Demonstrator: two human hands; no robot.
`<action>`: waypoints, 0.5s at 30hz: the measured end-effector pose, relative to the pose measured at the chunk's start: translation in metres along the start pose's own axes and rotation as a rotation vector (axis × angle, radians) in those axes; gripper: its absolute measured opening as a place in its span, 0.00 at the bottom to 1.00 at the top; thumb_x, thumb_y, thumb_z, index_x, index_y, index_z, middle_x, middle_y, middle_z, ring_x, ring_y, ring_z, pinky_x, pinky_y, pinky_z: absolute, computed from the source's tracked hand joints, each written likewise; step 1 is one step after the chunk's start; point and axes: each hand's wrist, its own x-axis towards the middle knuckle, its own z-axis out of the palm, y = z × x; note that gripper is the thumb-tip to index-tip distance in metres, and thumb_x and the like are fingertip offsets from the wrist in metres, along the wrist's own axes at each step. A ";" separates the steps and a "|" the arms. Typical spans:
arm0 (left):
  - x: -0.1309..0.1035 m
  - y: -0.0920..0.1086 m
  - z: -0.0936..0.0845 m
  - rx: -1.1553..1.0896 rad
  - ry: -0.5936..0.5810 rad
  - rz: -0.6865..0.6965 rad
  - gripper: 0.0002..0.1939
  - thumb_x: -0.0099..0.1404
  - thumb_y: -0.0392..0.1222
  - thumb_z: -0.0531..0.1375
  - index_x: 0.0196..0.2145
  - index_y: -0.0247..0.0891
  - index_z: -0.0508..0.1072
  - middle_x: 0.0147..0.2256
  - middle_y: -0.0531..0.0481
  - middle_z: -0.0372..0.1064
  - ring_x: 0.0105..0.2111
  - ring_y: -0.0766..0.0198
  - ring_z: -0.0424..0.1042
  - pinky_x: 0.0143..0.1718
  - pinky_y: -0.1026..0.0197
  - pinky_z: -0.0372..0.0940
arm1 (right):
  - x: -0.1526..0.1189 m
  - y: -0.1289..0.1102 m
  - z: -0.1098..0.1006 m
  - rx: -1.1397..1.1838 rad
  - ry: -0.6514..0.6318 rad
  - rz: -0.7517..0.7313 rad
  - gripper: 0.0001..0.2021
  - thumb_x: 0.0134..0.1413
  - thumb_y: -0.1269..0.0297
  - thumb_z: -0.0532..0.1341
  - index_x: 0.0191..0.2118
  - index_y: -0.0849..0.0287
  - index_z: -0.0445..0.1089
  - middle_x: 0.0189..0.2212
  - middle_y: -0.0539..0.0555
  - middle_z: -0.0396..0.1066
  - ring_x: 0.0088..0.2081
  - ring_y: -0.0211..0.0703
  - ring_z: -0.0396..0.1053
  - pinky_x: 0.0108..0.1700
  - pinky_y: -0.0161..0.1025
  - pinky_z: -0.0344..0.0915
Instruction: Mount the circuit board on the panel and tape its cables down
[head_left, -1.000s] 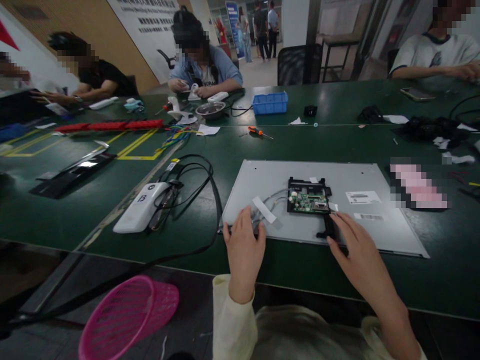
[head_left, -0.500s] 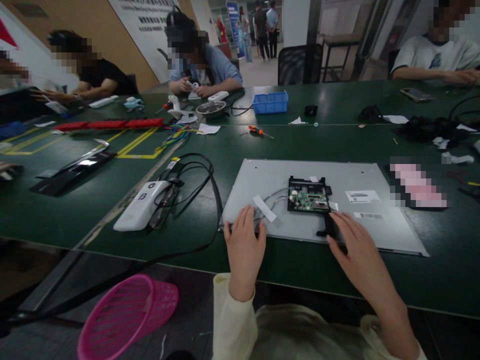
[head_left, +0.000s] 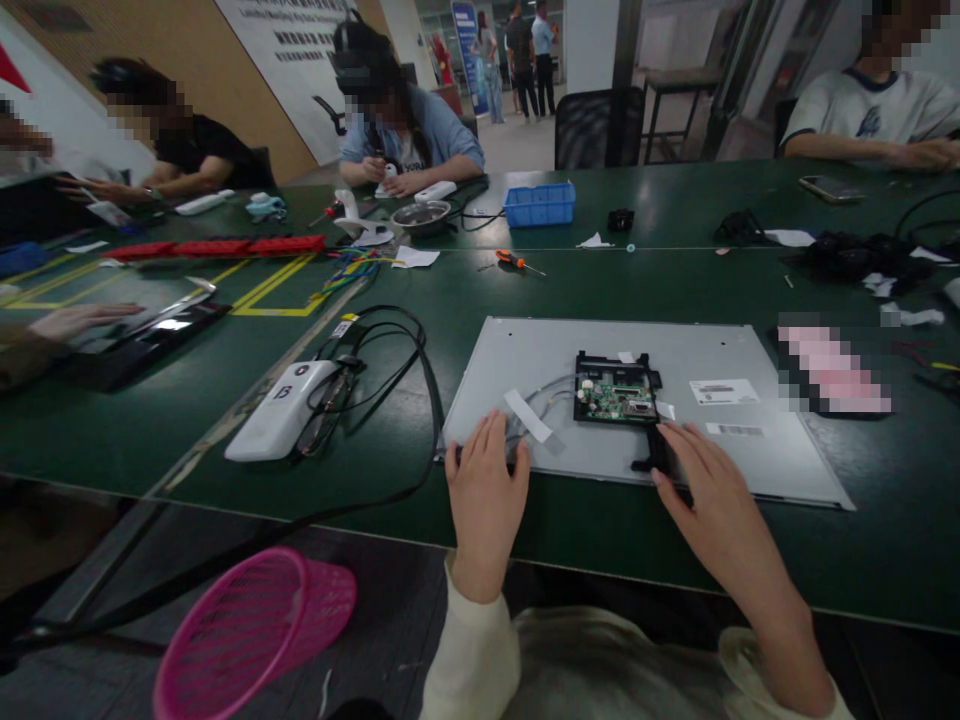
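Note:
A flat grey display panel [head_left: 525, 350] lies on the green table in front of me. On it sits a black plastic frame holding a green circuit board [head_left: 621, 400], with thin grey wires running left beneath a white strip [head_left: 529, 416]. My left hand [head_left: 489, 490] rests at the panel's front left corner, fingers extended, thumb apart. At the front edge, my right hand [head_left: 709, 490] lies with outstretched fingers beside the black arm [head_left: 654, 452] of the frame. Its fingertips seem to touch that arm. Neither hand visibly grips anything.
Left of the panel lie a white power bank [head_left: 281, 410] and black cable loops [head_left: 397, 340]. Behind are an orange screwdriver [head_left: 511, 259] and a blue basket [head_left: 540, 206]. A pink phone-like object [head_left: 832, 370] lies right. A pink bin [head_left: 255, 630] stands below. Co-workers sit around the table.
A co-worker's hand has come in from the far left over the dark glossy panel there. My hands have barely moved, and the display panel stays put.

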 end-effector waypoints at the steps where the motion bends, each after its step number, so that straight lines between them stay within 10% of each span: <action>1: 0.000 0.000 -0.001 0.001 -0.003 0.001 0.19 0.68 0.42 0.53 0.56 0.40 0.64 0.56 0.41 0.66 0.57 0.51 0.64 0.60 0.41 0.52 | 0.000 0.000 0.000 0.001 0.002 0.002 0.25 0.63 0.56 0.51 0.63 0.58 0.54 0.59 0.62 0.61 0.62 0.58 0.55 0.60 0.61 0.58; 15: -0.010 -0.005 0.001 -0.003 -0.021 0.019 0.21 0.68 0.43 0.52 0.57 0.38 0.63 0.57 0.40 0.65 0.59 0.50 0.61 0.60 0.39 0.51 | 0.019 0.027 -0.035 0.039 -0.043 0.040 0.18 0.63 0.58 0.50 0.52 0.56 0.69 0.59 0.57 0.64 0.57 0.52 0.64 0.59 0.54 0.62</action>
